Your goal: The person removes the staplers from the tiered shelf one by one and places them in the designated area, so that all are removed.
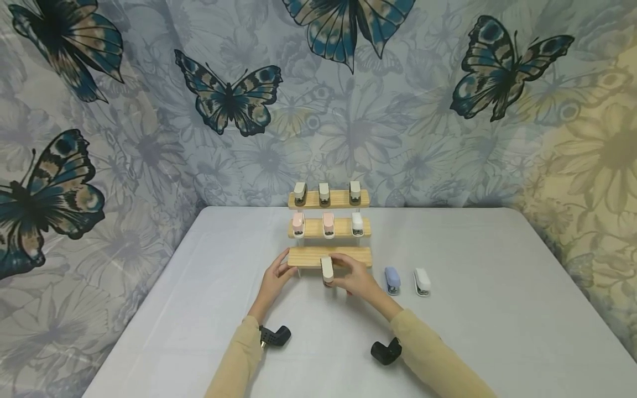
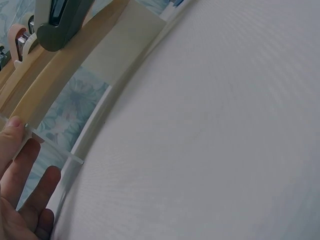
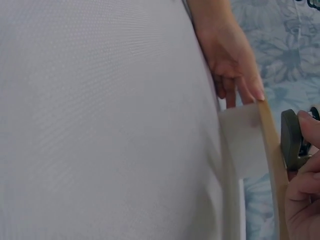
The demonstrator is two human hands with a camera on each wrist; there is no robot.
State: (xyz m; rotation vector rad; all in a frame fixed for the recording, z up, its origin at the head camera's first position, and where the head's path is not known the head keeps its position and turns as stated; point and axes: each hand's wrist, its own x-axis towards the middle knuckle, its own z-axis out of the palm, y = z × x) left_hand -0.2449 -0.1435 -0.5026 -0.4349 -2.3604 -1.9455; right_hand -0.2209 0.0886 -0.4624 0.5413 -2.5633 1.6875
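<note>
A three-step wooden stand (image 1: 308,257) sits at the middle of a white table. My right hand (image 1: 350,275) grips a small cream-topped stapler (image 1: 327,270) at the front edge of the lowest step. In the right wrist view its curled fingers (image 3: 305,185) wrap the stapler's dark body (image 3: 290,140) against the step's edge (image 3: 272,165). My left hand (image 1: 276,276) rests with straight fingers against the left end of that step. The left wrist view shows those fingers (image 2: 20,180) beside the wooden step (image 2: 55,80), with the stapler (image 2: 60,22) above.
The top step carries three beige staplers (image 1: 324,193). The middle step holds two pink staplers (image 1: 328,223) and a white one (image 1: 357,223). A blue stapler (image 1: 392,279) and a white stapler (image 1: 422,281) lie on the table (image 1: 497,287) to the right. Butterfly cloth hangs behind.
</note>
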